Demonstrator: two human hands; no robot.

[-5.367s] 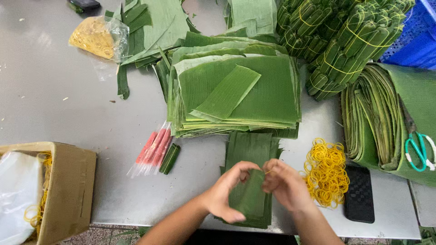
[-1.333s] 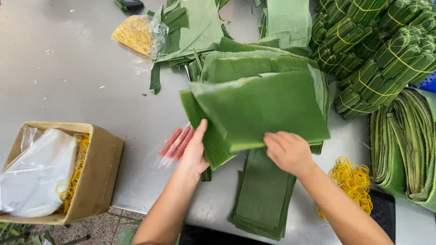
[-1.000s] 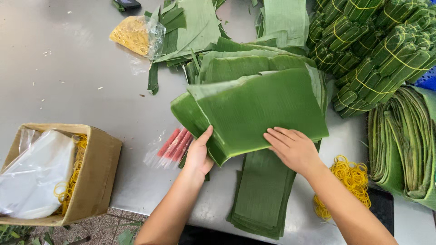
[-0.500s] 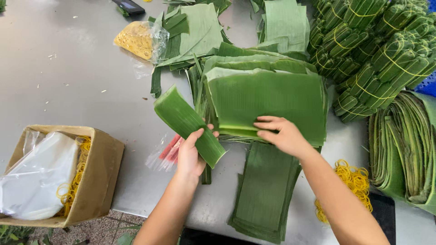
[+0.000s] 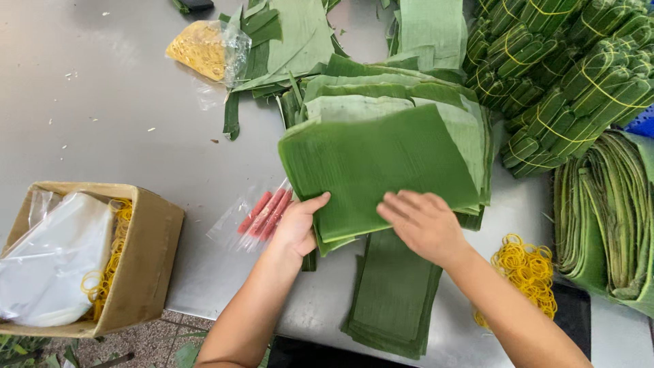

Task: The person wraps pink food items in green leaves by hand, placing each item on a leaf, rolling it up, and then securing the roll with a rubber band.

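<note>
A large cut banana leaf sheet [image 5: 378,167] lies flat on top of a stack of similar leaf sheets [image 5: 470,126] in the middle of the grey metal surface [image 5: 102,116], its near edge overhanging the stack toward the person. The left hand [image 5: 297,225] grips that sheet's near left corner, thumb on top and the fingers tucked out of sight below it. The right hand [image 5: 424,223] lies palm down on the sheet's near edge, fingers spread flat and pointing left, pinching nothing. Under the right hand and wrist, a pile of narrow leaf strips [image 5: 395,293] runs toward the surface's front edge. Just left of the left hand lies a clear bag of red sticks [image 5: 262,212]. A heap of yellow rubber bands [image 5: 528,269] sits just right of the right forearm. Beyond the stack, loose leaf pieces [image 5: 286,34] lie beside a clear bag of yellow bands [image 5: 204,49]. Tied leaf bundles [image 5: 565,68] are heaped at the far right, with a folded leaf roll [image 5: 606,218] nearer. At the front left stands a cardboard box [image 5: 146,252] holding a white plastic bag and more yellow bands.
</note>
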